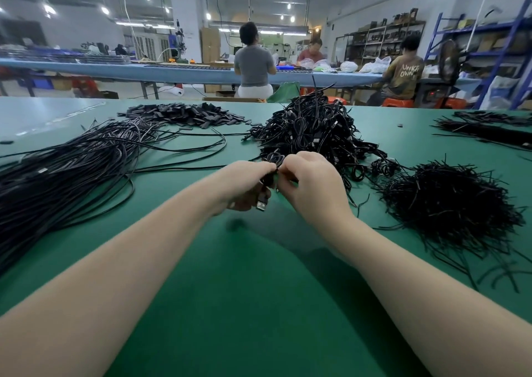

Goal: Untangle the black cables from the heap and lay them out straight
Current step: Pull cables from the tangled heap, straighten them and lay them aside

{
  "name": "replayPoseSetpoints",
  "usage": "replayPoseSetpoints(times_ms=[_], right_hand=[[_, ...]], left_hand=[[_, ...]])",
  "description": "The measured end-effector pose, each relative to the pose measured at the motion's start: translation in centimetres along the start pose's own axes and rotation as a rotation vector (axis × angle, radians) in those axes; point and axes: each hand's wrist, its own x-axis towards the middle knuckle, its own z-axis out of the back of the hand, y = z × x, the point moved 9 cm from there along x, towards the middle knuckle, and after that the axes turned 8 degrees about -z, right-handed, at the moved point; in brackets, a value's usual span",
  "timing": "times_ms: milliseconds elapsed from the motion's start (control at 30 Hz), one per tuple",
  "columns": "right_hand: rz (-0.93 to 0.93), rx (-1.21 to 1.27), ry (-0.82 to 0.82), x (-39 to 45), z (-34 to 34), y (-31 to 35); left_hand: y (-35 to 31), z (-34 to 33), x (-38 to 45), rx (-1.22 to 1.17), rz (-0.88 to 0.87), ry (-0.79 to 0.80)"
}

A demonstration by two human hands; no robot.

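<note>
Both forearms extended; left hand (pixel 244 186), right hand (pixel 311 186) meet, fingers pinching.

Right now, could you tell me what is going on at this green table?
A person is working on one coiled black cable, pinching it with the left hand and right hand just above the green table; its metal plug hangs below the left hand. The tangled heap sits right behind the hands. Cables already laid out long lie to the left, and a pile of short black ties sits to the right.
</note>
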Motion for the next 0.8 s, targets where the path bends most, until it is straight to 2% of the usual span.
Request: replayPoseSetpoints(times_ms=[33, 100, 167, 267, 333, 400, 500, 633, 800], right_hand=[[0.145, -0.062, -0.035, -0.2, 0.4, 1.3], [0.369, -0.107, -0.005, -1.0, -0.1, 3.5], [0.4, -0.076, 0.111, -1.3, -1.3, 4.3], [0.102, 0.15, 0.199, -0.7, -2.0, 2.2], [-0.148, 0.308, 0.164, -0.2, -1.9, -0.1], [-0.369, 0.45, 0.167, -0.3, -2.2, -2.1], [-0.555, 0.623, 0.192, -0.7, -3.0, -3.6], [-0.583, 0.626, 0.236, -0.8, -3.4, -4.2], [-0.436, 0.449, 0.218, -0.7, -3.2, -2.8]], left_hand=[[0.6, -0.3, -0.3, -0.075, 0.089, 0.11], [1.3, -0.3, -1.2, -0.177, 0.203, 0.298], [2.0, 0.7, -1.8, -0.14, 0.263, 0.35], [2.3, 2.1, -1.5, -0.109, 0.213, 0.256], [1.2, 2.9, -0.5, -0.192, 0.064, 0.11], [-0.7, 3.7, -0.2, -0.177, -0.127, -0.009], [-2.6, 3.0, -0.8, -0.115, -0.295, 0.043], [-2.9, 3.1, -1.3, -0.045, -0.339, 0.042], [-3.2, 3.5, -1.6, 0.111, -0.434, 0.013]])
